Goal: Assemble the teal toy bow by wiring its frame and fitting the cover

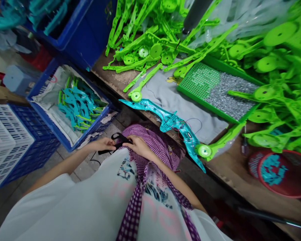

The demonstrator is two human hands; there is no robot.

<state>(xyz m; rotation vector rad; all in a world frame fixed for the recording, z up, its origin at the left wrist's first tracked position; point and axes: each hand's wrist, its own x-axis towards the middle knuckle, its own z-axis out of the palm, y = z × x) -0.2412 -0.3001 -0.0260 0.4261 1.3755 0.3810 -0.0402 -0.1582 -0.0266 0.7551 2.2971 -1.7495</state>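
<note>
Black strap (119, 145) is pinched between your left hand (106, 144) and right hand (138, 146) beside your apron (163, 147), its handling seemingly unfinished; on the tabletop (227, 172), overhanging its edge, the blue bow (171, 121) lies wired but open-backed, apparently half-built.

This is a workshop: many green plastic parts (266, 92) and a tray (203, 101) of metal pieces (231, 95) lie on the bench (228, 170).

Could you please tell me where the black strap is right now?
In the head view, the black strap is left of centre, held by the left hand and the right hand, at the left side of the purple checked cloth.
</note>
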